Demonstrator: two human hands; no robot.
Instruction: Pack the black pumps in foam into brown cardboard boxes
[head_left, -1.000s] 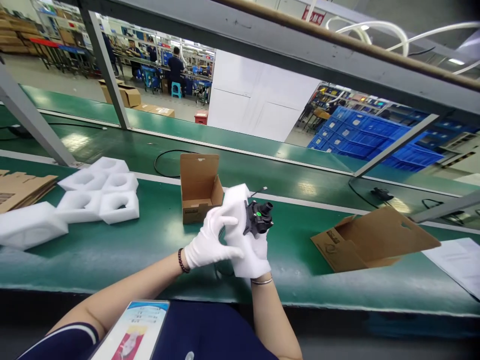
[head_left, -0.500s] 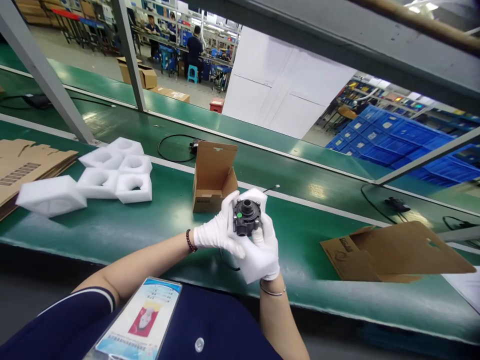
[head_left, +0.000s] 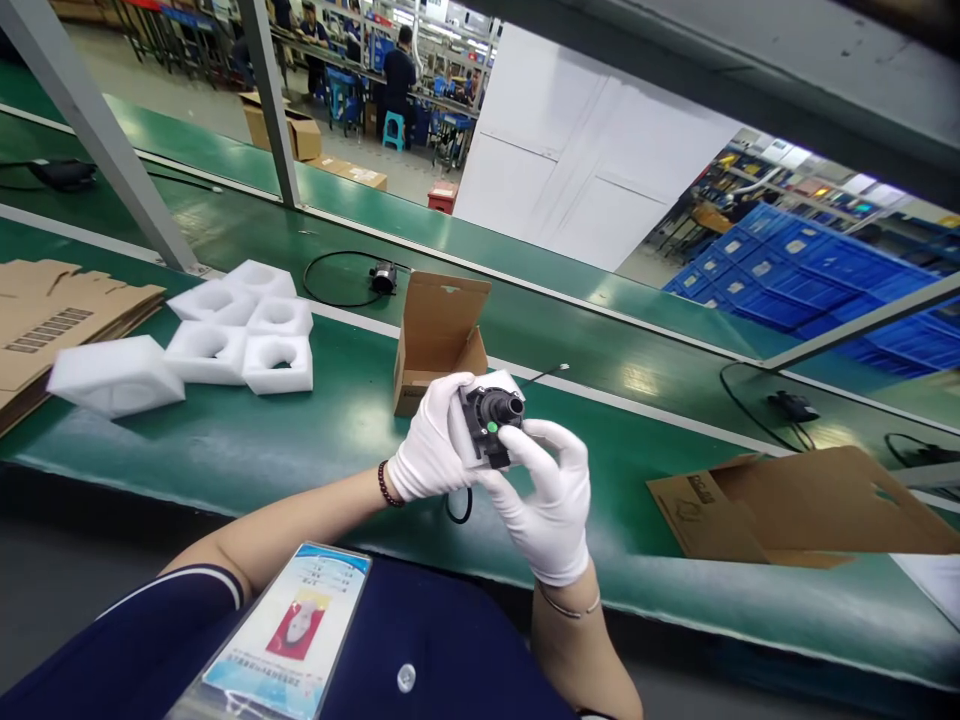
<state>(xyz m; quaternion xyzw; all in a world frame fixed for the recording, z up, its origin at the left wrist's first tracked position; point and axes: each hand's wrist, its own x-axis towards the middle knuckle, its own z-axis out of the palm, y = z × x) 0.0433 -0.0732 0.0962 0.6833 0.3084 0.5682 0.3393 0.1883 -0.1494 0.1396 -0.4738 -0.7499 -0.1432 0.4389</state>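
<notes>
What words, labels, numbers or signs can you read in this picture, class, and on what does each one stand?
No text can be read for certain.
Folded carton: dark printed mark, blurred.
Flat cardboard stack: barcode-like stripes, no digits legible.
Badge card: printed lines, too small.
Open box: print low on its front, hidden behind the left hand.
Black pump in foam, touched by the right hand: green dot, no lettering.

— What carries everything here?
— A green conveyor belt. An open cardboard box stands on it.
— And left of that box?
— White foam inserts in a cluster, then flat cardboard blanks further left.
— Right of it?
— A tipped carton. Behind the box lies a small black pump with a looped cable
</notes>
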